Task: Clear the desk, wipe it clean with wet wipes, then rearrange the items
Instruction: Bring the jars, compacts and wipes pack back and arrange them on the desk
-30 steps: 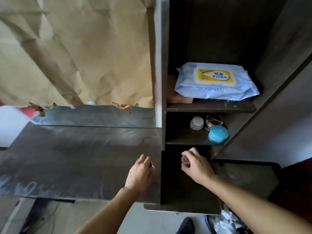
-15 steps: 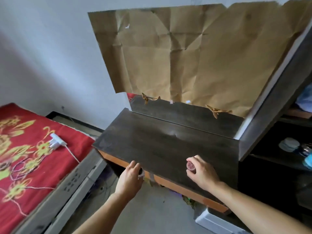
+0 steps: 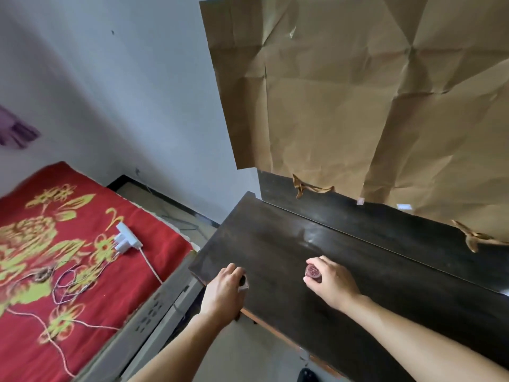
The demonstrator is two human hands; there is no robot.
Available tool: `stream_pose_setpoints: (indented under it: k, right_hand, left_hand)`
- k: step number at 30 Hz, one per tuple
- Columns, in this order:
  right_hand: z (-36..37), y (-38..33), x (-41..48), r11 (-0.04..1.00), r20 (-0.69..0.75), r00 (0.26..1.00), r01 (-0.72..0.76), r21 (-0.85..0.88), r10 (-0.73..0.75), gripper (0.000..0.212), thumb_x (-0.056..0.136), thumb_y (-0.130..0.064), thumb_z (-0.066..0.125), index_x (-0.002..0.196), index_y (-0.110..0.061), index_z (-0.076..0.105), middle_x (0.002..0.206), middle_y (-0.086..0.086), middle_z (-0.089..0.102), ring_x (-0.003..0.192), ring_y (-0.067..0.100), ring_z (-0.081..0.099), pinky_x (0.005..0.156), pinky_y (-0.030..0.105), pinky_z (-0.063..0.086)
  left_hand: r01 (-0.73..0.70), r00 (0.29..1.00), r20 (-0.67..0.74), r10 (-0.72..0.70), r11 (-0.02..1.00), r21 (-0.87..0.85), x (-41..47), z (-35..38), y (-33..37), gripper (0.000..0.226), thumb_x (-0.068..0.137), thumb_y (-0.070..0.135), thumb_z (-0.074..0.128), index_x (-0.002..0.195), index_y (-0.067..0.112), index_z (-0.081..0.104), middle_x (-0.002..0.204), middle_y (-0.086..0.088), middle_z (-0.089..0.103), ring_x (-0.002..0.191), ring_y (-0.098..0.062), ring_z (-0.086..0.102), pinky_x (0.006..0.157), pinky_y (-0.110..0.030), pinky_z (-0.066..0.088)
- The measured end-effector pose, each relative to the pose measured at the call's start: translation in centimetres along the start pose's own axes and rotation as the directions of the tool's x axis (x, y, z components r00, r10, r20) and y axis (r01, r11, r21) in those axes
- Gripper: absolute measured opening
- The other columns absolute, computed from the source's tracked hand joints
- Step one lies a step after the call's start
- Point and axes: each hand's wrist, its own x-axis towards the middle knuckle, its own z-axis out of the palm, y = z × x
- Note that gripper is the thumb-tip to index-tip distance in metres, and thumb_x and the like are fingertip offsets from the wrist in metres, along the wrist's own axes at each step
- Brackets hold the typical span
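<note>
Small reddish round-capped jar (image 3: 313, 271) clamped in the right hand (image 3: 332, 285), low over the middle of the dark desk (image 3: 275, 244); likely being set back in the rearranging step. Left hand (image 3: 224, 292) curled shut around a small dark object (image 3: 243, 281) near the desk's front left corner; what it is, too hidden to tell. Desktop otherwise bare, with a faint sheen that suggests wiping is done. Creased brown paper (image 3: 344, 92) covers the wall behind. To the left, a bed with a red flowered blanket (image 3: 55, 244) carries a white plug adapter (image 3: 125, 238) and loose cables.
</note>
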Motion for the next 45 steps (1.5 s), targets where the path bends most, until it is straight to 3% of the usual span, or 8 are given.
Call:
stream_pose_setpoints:
  k: [4, 10, 17, 23, 28, 35, 40, 45]
  right_hand:
    - [1.2, -1.2, 5.4, 1.0, 0.009, 1.0, -0.002, -0.004, 0.002, 0.039, 0.079, -0.048, 0.064, 0.112, -0.026, 0.061, 0.103, -0.007, 0.065, 0.096, 0.02, 0.063, 0.076, 0.031, 0.046]
    - [3.0, -2.4, 11.9, 0.997, 0.055, 0.996, -0.073, 0.038, 0.071, 0.035, 0.082, -0.036, 0.065, 0.114, -0.022, 0.059, 0.109, 0.0, 0.057, 0.095, 0.024, 0.062, 0.079, 0.034, 0.05]
    - [5.7, -3.5, 18.6, 0.964, -0.054, 0.963, -0.265, -0.013, 0.264, 0.036, 0.079, -0.031, 0.069, 0.11, -0.02, 0.056, 0.105, 0.002, 0.059, 0.093, 0.027, 0.062, 0.071, 0.031, 0.046]
    - [9.5, -4.2, 24.3, 0.932, -0.08, 0.929, -0.362, -0.009, 0.36, 0.03, 0.079, -0.028, 0.069, 0.106, -0.021, 0.055, 0.104, 0.001, 0.054, 0.093, 0.026, 0.06, 0.07, 0.033, 0.046]
    - [12.3, -5.1, 26.6, 0.918, -0.137, 0.908, -0.396, 0.022, 0.396, 0.037, 0.077, -0.027, 0.071, 0.111, -0.021, 0.057, 0.105, 0.001, 0.055, 0.098, 0.024, 0.058, 0.073, 0.037, 0.051]
    - [11.5, -4.0, 24.1, 0.905, -0.152, 0.893, -0.415, 0.089, 0.424, 0.05, 0.08, -0.025, 0.069, 0.127, -0.022, 0.051, 0.117, -0.001, 0.053, 0.101, 0.018, 0.059, 0.079, 0.034, 0.053]
    - [8.4, -2.2, 17.9, 0.853, -0.179, 0.834, -0.515, 0.085, 0.521, 0.041, 0.086, -0.03, 0.06, 0.126, -0.026, 0.052, 0.115, -0.005, 0.056, 0.097, 0.013, 0.06, 0.074, 0.033, 0.051]
    - [4.9, -0.7, 8.9, 0.79, -0.221, 0.76, -0.603, 0.111, 0.612, 0.036, 0.088, -0.032, 0.058, 0.123, -0.023, 0.056, 0.113, -0.005, 0.057, 0.095, 0.014, 0.06, 0.079, 0.033, 0.05]
  left_hand:
    - [-0.032, 0.999, 0.01, 0.032, 0.999, 0.022, 5.3, -0.5, -2.4, 0.026, 0.085, 0.031, 0.06, 0.11, 0.024, 0.058, 0.106, 0.009, 0.056, 0.102, -0.016, 0.05, 0.079, -0.033, 0.048]
    - [-0.092, 0.991, 0.094, 0.093, 0.996, -0.014, 12.9, 0.4, -5.4, 0.024, 0.084, 0.023, 0.059, 0.108, 0.021, 0.057, 0.106, 0.007, 0.056, 0.102, -0.018, 0.047, 0.081, -0.031, 0.045]
    - [-0.241, 0.943, 0.234, 0.237, 0.971, -0.013, 24.1, 2.6, -8.4, 0.023, 0.084, 0.008, 0.058, 0.104, 0.018, 0.056, 0.108, 0.004, 0.053, 0.103, -0.019, 0.045, 0.082, -0.025, 0.039]
    - [-0.333, 0.899, 0.282, 0.334, 0.942, -0.052, 32.1, 5.8, -9.7, 0.029, 0.086, 0.011, 0.059, 0.114, 0.015, 0.058, 0.117, 0.0, 0.056, 0.108, -0.02, 0.046, 0.09, -0.03, 0.044]
    - [-0.403, 0.857, 0.281, 0.432, 0.901, -0.157, 34.8, 7.2, -9.8, 0.029, 0.08, 0.001, 0.058, 0.107, 0.011, 0.06, 0.107, -0.004, 0.06, 0.099, -0.026, 0.051, 0.078, -0.038, 0.048]
    - [-0.42, 0.849, 0.269, 0.455, 0.89, -0.179, 34.8, 5.8, -9.6, 0.048, 0.077, 0.0, 0.06, 0.123, 0.011, 0.057, 0.117, -0.008, 0.055, 0.107, -0.029, 0.052, 0.077, -0.042, 0.05]
    - [-0.509, 0.838, 0.151, 0.524, 0.851, -0.128, 31.8, 3.7, -6.9, 0.028, 0.076, 0.004, 0.066, 0.104, 0.006, 0.065, 0.102, -0.012, 0.062, 0.092, -0.034, 0.058, 0.063, -0.042, 0.053]
    - [-0.629, 0.75, 0.172, 0.639, 0.769, -0.113, 25.6, 3.2, -0.8, 0.012, 0.075, 0.01, 0.067, 0.085, 0.008, 0.061, 0.084, -0.008, 0.061, 0.074, -0.032, 0.062, 0.049, -0.036, 0.047]
